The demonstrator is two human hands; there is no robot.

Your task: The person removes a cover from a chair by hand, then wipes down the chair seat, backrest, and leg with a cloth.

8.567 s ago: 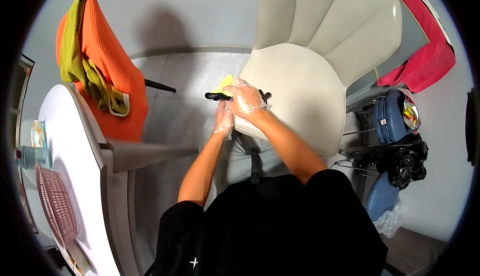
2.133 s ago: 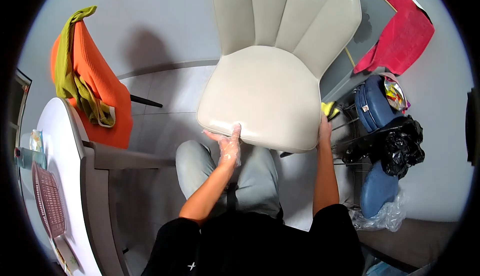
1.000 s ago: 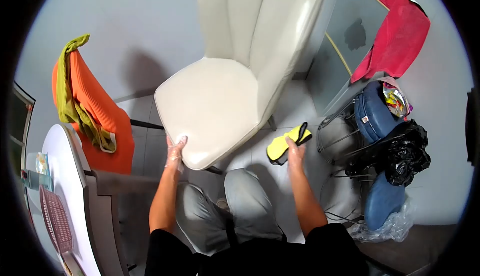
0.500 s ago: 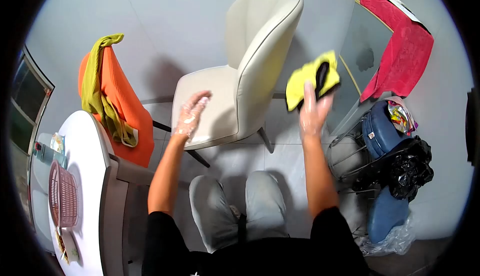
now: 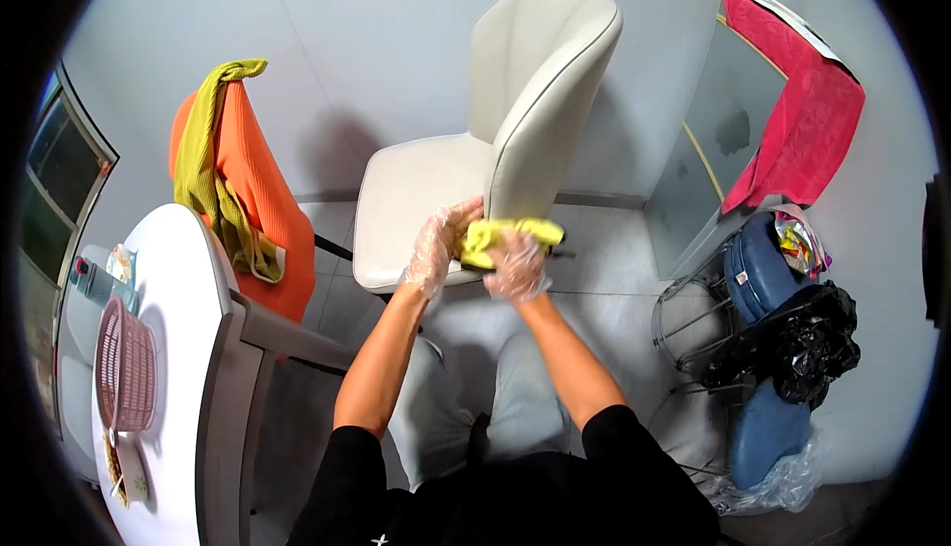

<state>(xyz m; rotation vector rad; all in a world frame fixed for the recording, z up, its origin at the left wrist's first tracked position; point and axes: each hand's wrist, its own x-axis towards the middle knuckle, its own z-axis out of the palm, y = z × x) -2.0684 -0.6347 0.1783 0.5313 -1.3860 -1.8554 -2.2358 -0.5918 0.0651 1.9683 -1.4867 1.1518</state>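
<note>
A yellow cloth with dark edging (image 5: 540, 231) is bunched between my two hands, in front of the cream chair (image 5: 421, 174). My right hand (image 5: 517, 267), in a clear plastic glove, is closed on the cloth. My left hand (image 5: 436, 254), gloved the same way, has its fingers curled at the cloth's left end, near the front edge of the seat. The cloth partly hides those fingertips. The chair stands with its seat to the left and its tall curved backrest to the right.
On the left, a white table (image 5: 183, 288) holds a pink basket (image 5: 124, 368) and a bottle (image 5: 91, 280). An orange-covered chair (image 5: 260, 164) carries an olive cloth (image 5: 203, 145). Right are blue stools (image 5: 758, 267), a black plastic bag (image 5: 817, 343) and a red cloth (image 5: 802, 115).
My right hand has brought the yellow cloth down and left from beside the backrest. My left hand has moved right to meet it, and the cloth is now bunched between both hands.
</note>
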